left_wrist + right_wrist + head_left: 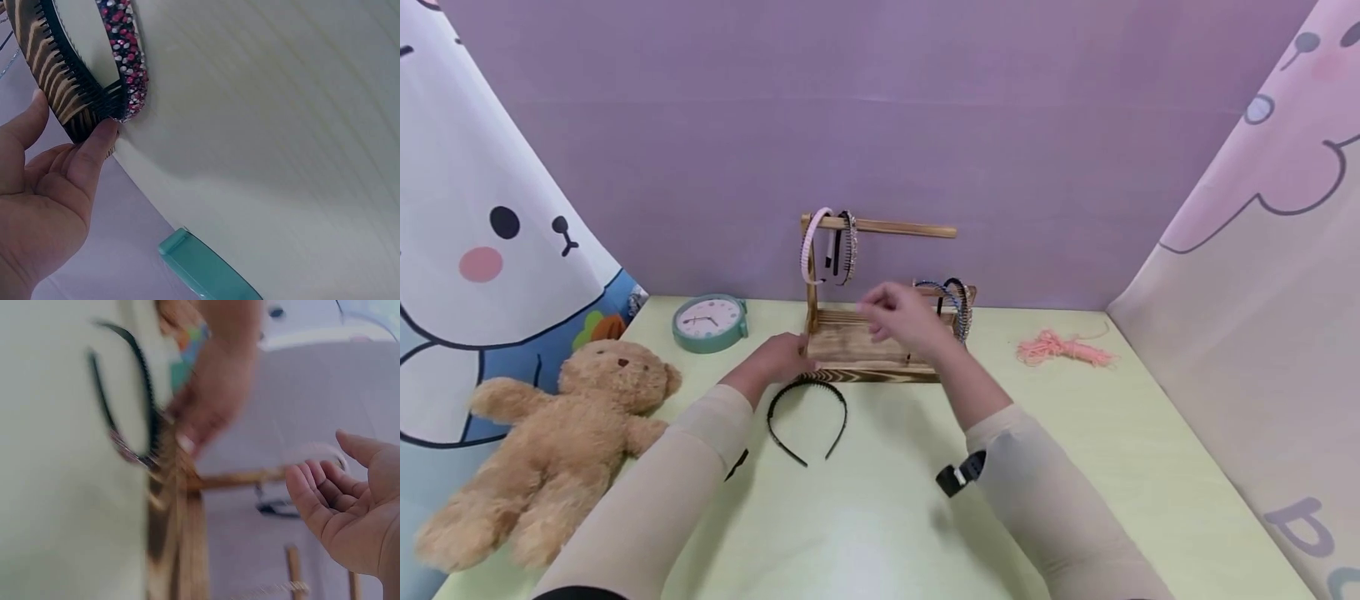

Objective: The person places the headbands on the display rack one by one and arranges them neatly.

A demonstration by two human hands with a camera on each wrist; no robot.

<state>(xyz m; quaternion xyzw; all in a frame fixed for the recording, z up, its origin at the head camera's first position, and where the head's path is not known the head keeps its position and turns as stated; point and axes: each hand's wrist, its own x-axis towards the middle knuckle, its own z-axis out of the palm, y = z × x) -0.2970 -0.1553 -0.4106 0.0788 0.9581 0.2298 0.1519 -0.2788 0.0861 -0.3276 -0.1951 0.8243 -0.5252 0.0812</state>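
A wooden headband rack (853,346) stands at the back of the table. My left hand (778,358) grips its front left corner, thumb on one side and fingers on the other in the left wrist view. Just in front of the base lies a black toothed headband (771,410), its outer face covered in red and white beads (129,69). My right hand (902,317) is in the air before the rack, fingers loosely bent and holding nothing. A pink headband (807,250) and dark headbands (852,250) hang on the upper bar; others (962,312) hang on the lower right bar.
A teal clock (707,323) lies left of the rack, and a plush bear (561,450) lies at the table's left edge. To the right is a bundle of pink cord (1063,348). A purple backdrop (880,150) rises behind the table.
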